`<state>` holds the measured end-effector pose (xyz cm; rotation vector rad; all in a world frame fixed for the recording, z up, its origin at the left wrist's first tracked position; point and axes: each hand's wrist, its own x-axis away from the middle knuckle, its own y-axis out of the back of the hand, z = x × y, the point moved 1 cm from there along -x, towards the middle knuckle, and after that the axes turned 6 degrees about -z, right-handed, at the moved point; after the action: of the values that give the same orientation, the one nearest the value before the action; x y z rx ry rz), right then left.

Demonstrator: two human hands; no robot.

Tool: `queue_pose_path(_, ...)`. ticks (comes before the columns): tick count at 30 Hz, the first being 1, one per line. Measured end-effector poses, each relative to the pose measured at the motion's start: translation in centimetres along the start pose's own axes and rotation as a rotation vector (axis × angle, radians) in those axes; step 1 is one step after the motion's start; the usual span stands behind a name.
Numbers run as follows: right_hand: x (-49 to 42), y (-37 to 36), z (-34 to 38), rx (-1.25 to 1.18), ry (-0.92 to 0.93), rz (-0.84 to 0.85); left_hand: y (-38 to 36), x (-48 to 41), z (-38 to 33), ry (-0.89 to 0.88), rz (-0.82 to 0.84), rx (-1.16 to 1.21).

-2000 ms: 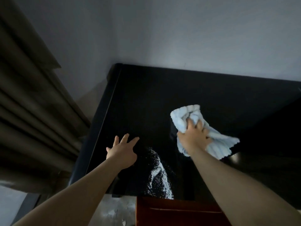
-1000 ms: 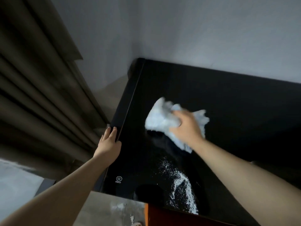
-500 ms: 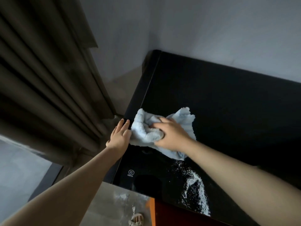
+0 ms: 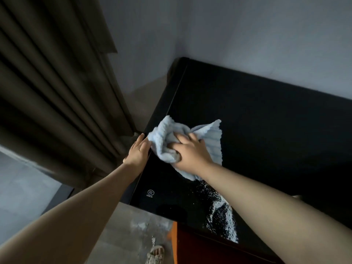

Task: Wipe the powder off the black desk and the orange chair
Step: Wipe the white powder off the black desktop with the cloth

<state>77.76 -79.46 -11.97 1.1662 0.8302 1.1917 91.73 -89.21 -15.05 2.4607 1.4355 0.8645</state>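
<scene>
The black desk (image 4: pixel 257 121) fills the right half of the view, glossy, with a small white mark near its front left corner. My right hand (image 4: pixel 190 152) grips a bunched light blue cloth (image 4: pixel 165 138) and presses it on the desk near the left edge. My left hand (image 4: pixel 137 152) lies flat with straight fingers along the desk's left edge, touching the cloth. A streak of white powder (image 4: pixel 222 214) lies on the desk's front part, partly under my right forearm. A slice of the orange chair (image 4: pixel 192 246) shows below the front edge.
Dark brown curtains (image 4: pixel 57 82) hang at the left, close to the desk's side. A grey wall (image 4: pixel 247 35) stands behind the desk. The grey floor (image 4: pixel 131 233) shows some spilled powder, and a sandalled foot (image 4: pixel 155 255) is at the bottom.
My right hand swept the cloth leftward across the desk to its left edge. My left hand moved from the desk top to that edge. The view has shifted left.
</scene>
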Motion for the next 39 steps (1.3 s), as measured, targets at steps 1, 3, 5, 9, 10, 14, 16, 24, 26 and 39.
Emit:
queue_pose_path(1,0.9,0.3,-0.2,-0.011,0.037,0.025,0.1,0.1,-0.2,0.007,0.003,-0.007)
queue_pose_path(3,2.4,1.0,-0.7,-0.049,0.112,0.077,-0.2,0.6,-0.7,-0.010,0.049,-0.142)
queue_pose_path(5,3.8,2.3,-1.5,-0.124,0.129,0.088,-0.5,1.3,-0.9,-0.055,0.042,-0.367)
queue_pose_path(9,6.8,4.6,-5.3,-0.306,-0.191,-0.177,-1.5,3.1,-0.6,-0.129,-0.035,-0.526)
queue_pose_path(10,7.6,4.9,-6.8,-0.336,-0.308,-0.285,-1.7,3.6,-0.5,-0.145,-0.036,-0.572)
queue_pose_path(14,12.7,4.4,-12.2,-0.158,-0.824,-0.323,-3.2,5.7,-0.2,-0.319,0.037,-0.819)
queue_pose_path(16,15.0,3.2,-12.9,-0.077,-0.935,-0.242,-4.0,6.6,-0.1,-0.347,0.088,-0.849)
queue_pose_path(24,14.5,-1.3,-3.1,0.021,-0.706,-0.294,-4.7,8.1,-0.1,-0.331,0.120,-0.862)
queue_pose_path(26,14.1,-1.8,-1.4,-0.174,-0.598,-0.391,-5.0,8.6,0.1,-0.341,0.115,-0.880)
queue_pose_path(39,22.8,-0.4,-9.0,-0.039,-1.254,-0.350,-5.4,9.8,0.2,-0.327,0.162,-0.931)
